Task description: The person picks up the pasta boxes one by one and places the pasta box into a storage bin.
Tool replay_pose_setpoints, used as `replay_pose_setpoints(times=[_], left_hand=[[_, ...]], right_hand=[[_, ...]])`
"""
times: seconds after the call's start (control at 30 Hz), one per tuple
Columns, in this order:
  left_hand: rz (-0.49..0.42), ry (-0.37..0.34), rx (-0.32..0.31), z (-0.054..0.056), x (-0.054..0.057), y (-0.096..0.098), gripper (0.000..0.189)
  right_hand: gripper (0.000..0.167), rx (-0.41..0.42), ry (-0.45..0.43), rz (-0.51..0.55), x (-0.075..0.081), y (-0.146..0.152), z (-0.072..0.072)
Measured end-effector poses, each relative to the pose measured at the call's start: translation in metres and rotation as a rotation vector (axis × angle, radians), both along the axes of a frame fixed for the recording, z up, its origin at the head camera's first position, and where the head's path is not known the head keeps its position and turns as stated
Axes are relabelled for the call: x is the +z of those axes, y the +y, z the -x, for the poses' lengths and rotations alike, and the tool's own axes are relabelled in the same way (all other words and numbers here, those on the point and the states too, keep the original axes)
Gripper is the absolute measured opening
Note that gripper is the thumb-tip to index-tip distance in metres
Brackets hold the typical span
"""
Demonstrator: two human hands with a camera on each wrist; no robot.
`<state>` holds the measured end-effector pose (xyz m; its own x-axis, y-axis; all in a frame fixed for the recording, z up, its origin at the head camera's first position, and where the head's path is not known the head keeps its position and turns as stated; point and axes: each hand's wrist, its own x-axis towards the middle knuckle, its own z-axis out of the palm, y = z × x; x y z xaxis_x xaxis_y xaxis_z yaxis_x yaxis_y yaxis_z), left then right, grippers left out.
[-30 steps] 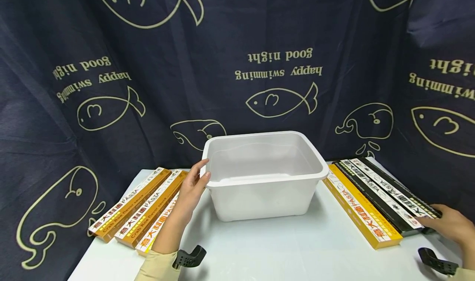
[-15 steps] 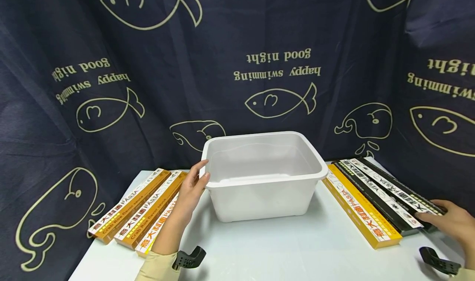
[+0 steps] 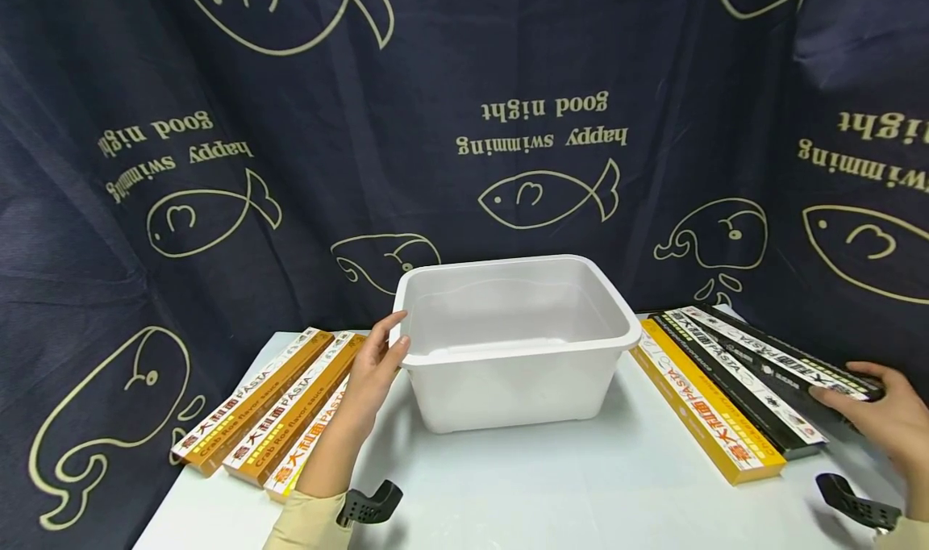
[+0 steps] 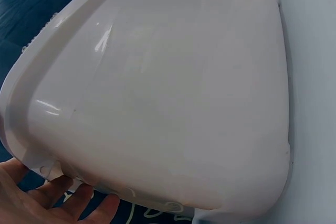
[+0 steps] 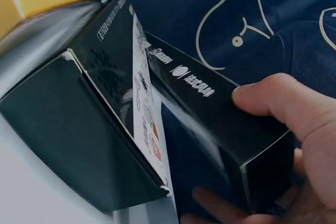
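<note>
A white plastic bin (image 3: 501,389) stands upright in the middle of the table. My left hand (image 3: 373,372) grips its rim at the left front corner; in the left wrist view the fingers (image 4: 79,200) lie under the rim. At the far right, my right hand (image 3: 889,405) holds the near end of a black pasta box (image 3: 787,355) between thumb and fingers. In the right wrist view that box (image 5: 210,98) is tilted with its near end raised, and the thumb presses its side. Beside it lies a second black pasta box (image 3: 747,381).
A yellow pasta box (image 3: 707,409) lies between the bin and the black boxes. Left of the bin lie two brown pasta boxes (image 3: 257,405) (image 3: 297,413) and one with orange lettering (image 3: 308,445), partly behind my left arm. A dark fish-print curtain (image 3: 464,203) hangs behind.
The black box in my right hand has lifted at its near end and swung right, opening a gap from the second black box. My left hand and the bin have stayed put.
</note>
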<state>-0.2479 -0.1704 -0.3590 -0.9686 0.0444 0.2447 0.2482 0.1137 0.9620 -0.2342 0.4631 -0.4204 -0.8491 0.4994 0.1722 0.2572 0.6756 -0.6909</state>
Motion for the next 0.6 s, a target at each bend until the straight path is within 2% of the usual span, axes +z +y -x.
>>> replay_pose_setpoints(times=[0.1, 0.2, 0.3, 0.43, 0.6], left_hand=[[0.0, 0.001, -0.001, -0.001, 0.001, 0.0, 0.05], [0.005, 0.004, 0.004, -0.001, 0.001, 0.0, 0.05], [0.004, 0.008, 0.005, -0.001, 0.001, 0.001, 0.049], [0.003, 0.014, 0.002, 0.0, -0.001, 0.0, 0.049], [-0.007, 0.016, -0.002, 0.0, -0.001, 0.0, 0.049]], right_hand=[[0.076, -0.019, 0.062, 0.028, 0.0, -0.002, 0.0], [0.054, -0.002, 0.138, 0.119, -0.001, -0.004, 0.002], [0.054, 0.022, 0.209, 0.283, -0.001, -0.006, 0.002], [0.051, -0.024, 0.279, 0.426, 0.002, -0.012, 0.002], [0.05, 0.03, 0.509, 0.755, -0.008, -0.008, 0.012]])
